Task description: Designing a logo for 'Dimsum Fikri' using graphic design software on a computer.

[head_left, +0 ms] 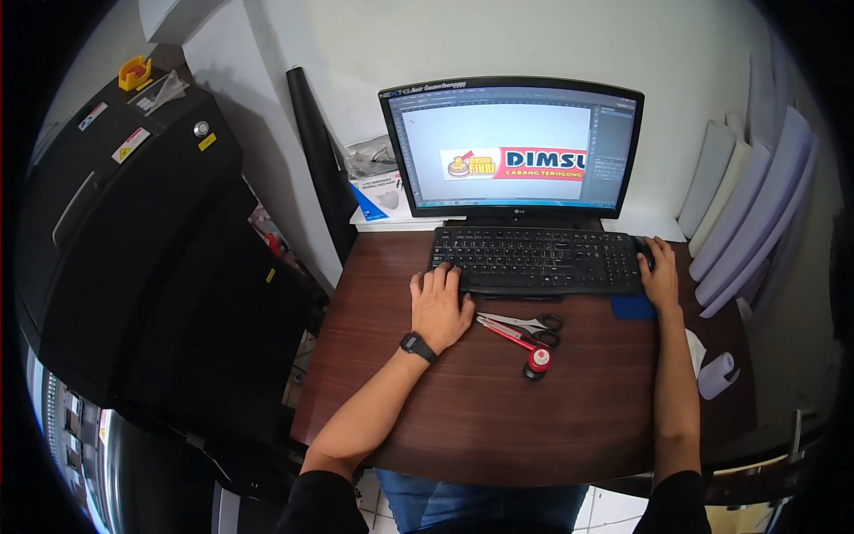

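My left hand (438, 307) lies at the lower left corner of the black keyboard (525, 258), its fingers stretched onto the keys. It holds nothing, and a black watch sits on that wrist. My right hand (659, 278) is curled over a dark computer mouse (645, 255) at the keyboard's right end, hiding most of it. Beyond the keyboard, the monitor (516, 129) displays a red and yellow banner design in an editing window. Between my forearms lie scissors (525, 322) with black handles, a red cutter knife (509, 335) and a small red and black round stamp (537, 360).
A blue mouse pad (632, 307) lies under my right wrist. White paper rolls (756, 191) lean at the right; a curled paper piece (717, 376) is by my right forearm. A large black machine (151, 258) fills the left. A black tube (320, 160) leans against the wall.
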Available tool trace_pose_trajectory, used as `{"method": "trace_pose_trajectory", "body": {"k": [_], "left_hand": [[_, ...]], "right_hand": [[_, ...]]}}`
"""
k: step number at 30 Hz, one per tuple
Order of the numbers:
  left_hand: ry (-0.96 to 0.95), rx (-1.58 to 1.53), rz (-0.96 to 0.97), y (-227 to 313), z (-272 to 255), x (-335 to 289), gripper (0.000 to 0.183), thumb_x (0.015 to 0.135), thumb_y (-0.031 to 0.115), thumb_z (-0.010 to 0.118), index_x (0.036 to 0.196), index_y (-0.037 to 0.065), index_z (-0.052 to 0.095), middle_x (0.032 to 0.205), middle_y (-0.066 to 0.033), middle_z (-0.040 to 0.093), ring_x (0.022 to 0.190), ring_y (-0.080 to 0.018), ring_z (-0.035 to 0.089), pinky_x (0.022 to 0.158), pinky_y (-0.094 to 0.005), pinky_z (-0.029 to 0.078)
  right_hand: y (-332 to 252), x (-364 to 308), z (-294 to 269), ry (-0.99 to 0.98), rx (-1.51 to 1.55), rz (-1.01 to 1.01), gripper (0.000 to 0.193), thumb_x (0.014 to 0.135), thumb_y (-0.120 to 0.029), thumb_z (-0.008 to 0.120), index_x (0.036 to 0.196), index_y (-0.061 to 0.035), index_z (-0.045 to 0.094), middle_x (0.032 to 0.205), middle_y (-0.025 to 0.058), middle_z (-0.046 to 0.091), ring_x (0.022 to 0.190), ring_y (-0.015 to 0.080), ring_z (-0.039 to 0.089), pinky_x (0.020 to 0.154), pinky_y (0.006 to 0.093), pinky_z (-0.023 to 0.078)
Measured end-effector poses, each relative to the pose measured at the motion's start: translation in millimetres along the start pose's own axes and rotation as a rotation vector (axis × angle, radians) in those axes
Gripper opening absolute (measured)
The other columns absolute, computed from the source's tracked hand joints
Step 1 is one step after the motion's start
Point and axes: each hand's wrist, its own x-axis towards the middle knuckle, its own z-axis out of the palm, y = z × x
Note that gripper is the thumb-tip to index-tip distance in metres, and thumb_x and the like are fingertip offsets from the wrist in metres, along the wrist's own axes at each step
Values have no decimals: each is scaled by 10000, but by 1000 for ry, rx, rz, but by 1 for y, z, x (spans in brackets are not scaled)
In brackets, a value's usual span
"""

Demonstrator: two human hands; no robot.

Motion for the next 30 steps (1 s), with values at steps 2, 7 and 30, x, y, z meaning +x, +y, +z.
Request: {"method": "trace_pose_trajectory", "body": {"k": [2, 7, 30], "left_hand": [[2, 0, -7, -1, 0, 0, 500, 861, 239, 674, 1296, 10, 584, 1312, -169, 562, 1219, -347, 518, 1128, -533, 303], [11, 5, -1, 1, 1, 1, 490, 859, 238, 673, 1284, 8, 590, 1302, -169, 564, 1197, -350, 529, 1119, -526, 311], [-69, 64, -6, 0, 3, 2, 467, 883, 281, 613, 1272, 23, 598, 1427, -171, 524, 1221, -363, 503, 1127, -561, 288]], "right_hand": [[1, 0, 0, -3, -12, 6, 395, 970, -182, 652, 1340, -44, 630, 1413, 203, 563, 1325, 398, 516, 1104, 455, 442], [8, 0, 3, 1, -28, 7, 389, 948, -137, 628, 1325, -41, 633, 1379, 195, 576, 1298, 389, 530, 1093, 458, 448], [5, 2, 1, 30, -28, 18, 375, 937, -135, 637, 1298, -34, 641, 1367, 200, 586, 1280, 395, 537, 1080, 457, 459]]}}
